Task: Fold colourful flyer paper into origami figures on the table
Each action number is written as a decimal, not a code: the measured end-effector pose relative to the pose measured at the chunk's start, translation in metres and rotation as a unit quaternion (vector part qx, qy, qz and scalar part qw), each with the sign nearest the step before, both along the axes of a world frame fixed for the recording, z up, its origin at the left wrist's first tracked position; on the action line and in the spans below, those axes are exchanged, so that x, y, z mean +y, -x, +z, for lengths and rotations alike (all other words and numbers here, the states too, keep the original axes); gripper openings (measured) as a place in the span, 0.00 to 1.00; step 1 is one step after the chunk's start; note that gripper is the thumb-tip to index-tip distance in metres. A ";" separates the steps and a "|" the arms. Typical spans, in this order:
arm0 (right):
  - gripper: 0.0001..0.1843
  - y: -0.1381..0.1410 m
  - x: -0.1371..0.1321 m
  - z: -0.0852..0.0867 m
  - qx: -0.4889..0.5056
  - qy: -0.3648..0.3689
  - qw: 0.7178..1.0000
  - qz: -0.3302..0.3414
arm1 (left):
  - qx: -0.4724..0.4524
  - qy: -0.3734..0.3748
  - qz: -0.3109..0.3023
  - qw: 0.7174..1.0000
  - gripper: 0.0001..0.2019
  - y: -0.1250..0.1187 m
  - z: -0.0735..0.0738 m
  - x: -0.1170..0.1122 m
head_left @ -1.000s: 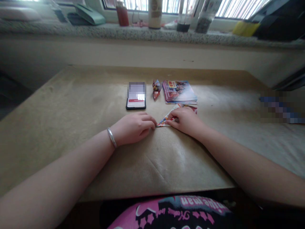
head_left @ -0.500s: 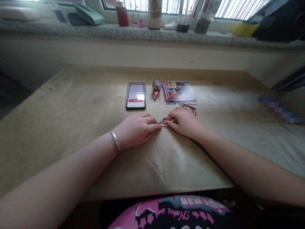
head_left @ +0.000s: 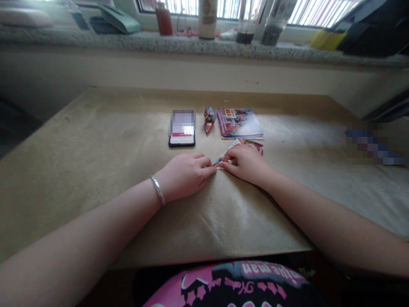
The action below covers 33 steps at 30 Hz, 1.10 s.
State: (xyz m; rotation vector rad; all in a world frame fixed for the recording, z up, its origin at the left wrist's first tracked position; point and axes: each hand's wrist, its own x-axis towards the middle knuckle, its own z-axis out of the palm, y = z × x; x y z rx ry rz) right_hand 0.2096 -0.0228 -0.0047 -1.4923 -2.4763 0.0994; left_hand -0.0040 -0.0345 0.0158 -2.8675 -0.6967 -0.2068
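Observation:
A folded piece of colourful printed paper [head_left: 234,144] lies on the table, partly covered by my fingers. My left hand [head_left: 188,175], with a silver bangle at the wrist, pinches the paper's near left corner between thumb and fingertips. Over the paper's middle rests my right hand [head_left: 247,162], its thumb and fingers closed on the left part. A dark red printed end shows beyond the right knuckles. Just behind the hands are a small folded paper figure [head_left: 209,121] and a stack of glossy printed sheets [head_left: 241,123].
A phone [head_left: 182,138] with a lit screen lies left of the paper figure. Farther right is a blurred blue item [head_left: 373,147] on the table [head_left: 105,145]. Bottles and jars, among them a red container [head_left: 164,19], stand along the speckled windowsill [head_left: 143,42].
My left hand and wrist have shifted very slightly to the right. The right hand and the paper stay almost where they were.

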 end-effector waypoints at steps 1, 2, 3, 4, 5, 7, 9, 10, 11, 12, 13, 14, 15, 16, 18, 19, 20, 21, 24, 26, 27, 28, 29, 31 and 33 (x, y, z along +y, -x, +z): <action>0.14 0.000 0.000 0.000 0.002 -0.002 1.000 0.000 | 0.002 0.002 0.003 1.000 0.13 -0.001 0.000 0.000; 0.14 0.000 0.000 0.000 0.004 -0.003 1.000 0.000 | 0.004 0.004 0.005 1.000 0.13 -0.001 0.000 0.000; 0.14 0.000 0.000 0.000 0.006 -0.003 1.000 0.000 | 0.005 0.006 0.007 1.000 0.13 -0.002 0.001 0.000; 0.14 0.000 0.000 0.000 0.007 -0.003 1.000 0.000 | 0.006 0.007 0.007 1.000 0.13 -0.002 0.001 0.000; 0.14 0.000 0.000 -0.001 0.008 -0.003 1.000 0.001 | 0.008 0.007 0.007 1.000 0.13 -0.002 0.002 0.000; 0.14 -0.001 0.000 -0.001 0.009 -0.003 1.000 0.003 | 0.013 0.011 0.010 1.000 0.12 -0.002 0.003 0.000; 0.14 -0.001 0.000 -0.001 0.008 -0.005 1.000 0.003 | 0.017 0.020 0.014 1.000 0.12 0.000 0.004 0.000; 0.14 -0.001 0.000 -0.001 0.006 -0.006 1.000 0.003 | 0.019 0.026 0.015 0.999 0.12 0.001 0.005 0.000; 0.14 -0.001 0.000 -0.001 0.004 -0.007 1.000 0.003 | 0.021 0.032 0.015 0.999 0.12 0.002 0.006 0.001; 0.14 -0.001 0.000 -0.001 0.002 -0.008 1.000 0.004 | 0.021 0.038 0.014 0.999 0.13 0.003 0.006 0.001; 0.15 -0.002 0.000 -0.001 0.000 -0.008 1.000 0.005 | 0.020 0.042 0.013 0.999 0.13 0.004 0.007 0.001; 0.15 -0.002 0.000 -0.002 -0.001 -0.008 1.000 0.005 | 0.020 0.046 0.012 0.999 0.13 0.005 0.007 0.001; 0.15 -0.002 0.000 -0.002 -0.002 -0.006 1.000 0.006 | 0.020 0.050 0.012 0.998 0.13 0.005 0.008 0.001; 0.15 -0.002 0.000 -0.002 -0.002 -0.005 1.000 0.007 | 0.020 0.054 0.013 0.998 0.13 0.006 0.008 0.001; 0.15 -0.003 0.000 -0.003 0.001 -0.002 1.000 0.007 | 0.024 0.061 0.015 0.998 0.13 0.006 0.009 0.001; 0.15 -0.003 0.000 -0.003 0.003 0.000 1.000 0.007 | 0.027 0.065 0.015 0.997 0.13 0.006 0.010 0.001; 0.15 -0.003 0.000 -0.003 0.004 0.001 1.000 0.007 | 0.029 0.068 0.015 0.997 0.14 0.007 0.010 0.002; 0.15 -0.003 0.000 -0.003 0.004 0.002 1.000 0.006 | 0.031 0.070 0.013 0.997 0.14 0.007 0.011 0.002; 0.15 -0.003 0.000 -0.003 0.004 0.003 1.000 0.004 | 0.021 0.084 0.006 0.996 0.15 0.010 0.010 0.004; 0.15 -0.004 -0.001 -0.003 0.003 0.001 1.000 0.006 | -0.002 0.100 -0.001 0.995 0.15 0.013 0.008 0.006; 0.15 -0.004 -0.001 -0.003 0.003 -0.001 1.000 0.007 | -0.016 0.110 -0.004 0.994 0.15 0.015 0.007 0.007; 0.15 -0.004 -0.001 -0.003 0.002 -0.002 1.000 0.008 | -0.030 0.118 -0.005 0.992 0.15 0.016 0.006 0.009; 0.15 -0.004 -0.002 -0.003 0.002 -0.003 1.000 0.008 | -0.043 0.125 -0.005 0.991 0.15 0.017 0.004 0.010; 0.15 -0.004 -0.002 -0.003 0.000 -0.004 1.000 0.008 | -0.064 0.131 -0.002 0.989 0.15 0.017 0.002 0.011; 0.15 -0.004 -0.002 -0.002 -0.002 -0.006 1.000 0.008 | -0.076 0.123 -0.007 0.989 0.16 0.015 0.000 0.011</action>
